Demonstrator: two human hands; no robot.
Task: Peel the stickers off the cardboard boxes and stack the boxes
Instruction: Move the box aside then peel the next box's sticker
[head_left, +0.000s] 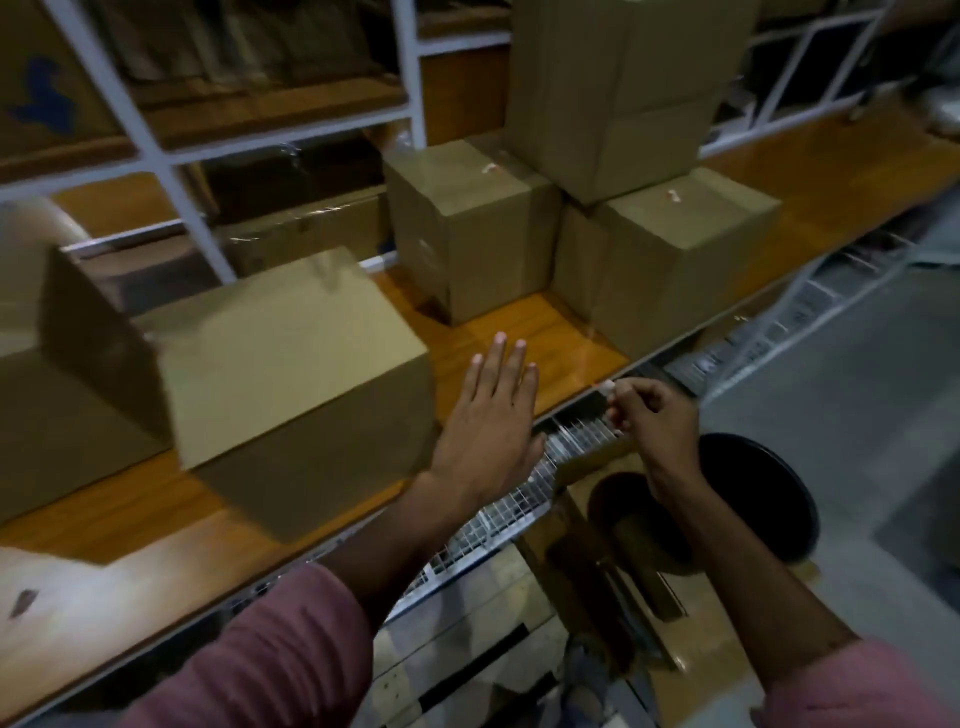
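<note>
Stickers are showing as small pale scraps: one (489, 168) is sitting on top of the far middle box (467, 228), another (674, 196) on top of the far right box (675, 260), and a third scrap (607, 385) is being pinched in the curled fingers of the right hand (649, 421), just off the near edge of the wooden shelf (519, 332). The left hand (493, 415) is hovering flat, fingers straight, beside the right side of the near box (291, 374), which is blurred and looking tilted. A taller box (618, 88) is resting across the two far ones. The near box is probably the risk here: unsupported and leaning, it could be tipping or sliding off the shelf edge. The peeled scrap may also be clinging to the fingers instead of dropping away.
</note>
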